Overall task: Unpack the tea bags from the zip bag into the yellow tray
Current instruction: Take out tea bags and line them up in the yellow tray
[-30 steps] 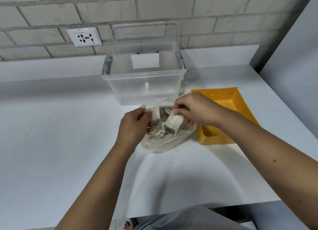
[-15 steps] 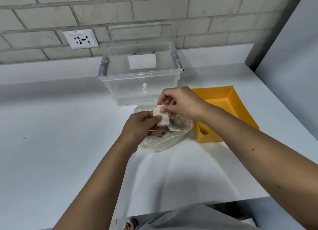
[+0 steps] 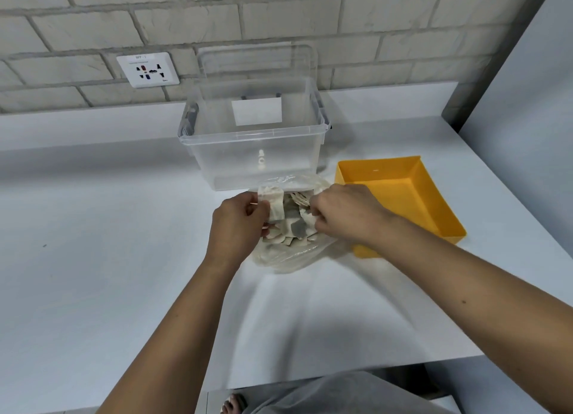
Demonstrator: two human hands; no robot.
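A clear zip bag [image 3: 288, 255] lies open on the white table, holding several pale tea bags [image 3: 294, 224]. My left hand [image 3: 238, 224] pinches one tea bag [image 3: 274, 201] upright at the bag's left side. My right hand [image 3: 347, 215] reaches into the bag's mouth from the right, its fingers curled on the tea bags there. The yellow tray [image 3: 400, 193] stands just right of the zip bag, and nothing shows on its visible floor. My right wrist covers the tray's near left corner.
A clear plastic storage box [image 3: 254, 144] stands behind the zip bag, its lid leaning on the brick wall. A wall socket [image 3: 148, 69] sits at the upper left. The table's front edge [image 3: 341, 373] runs below my arms, and a pale panel rises at the right.
My right hand has gone from holding a tea bag near my left hand back down into the bag on the right. My left hand keeps its tea bag.
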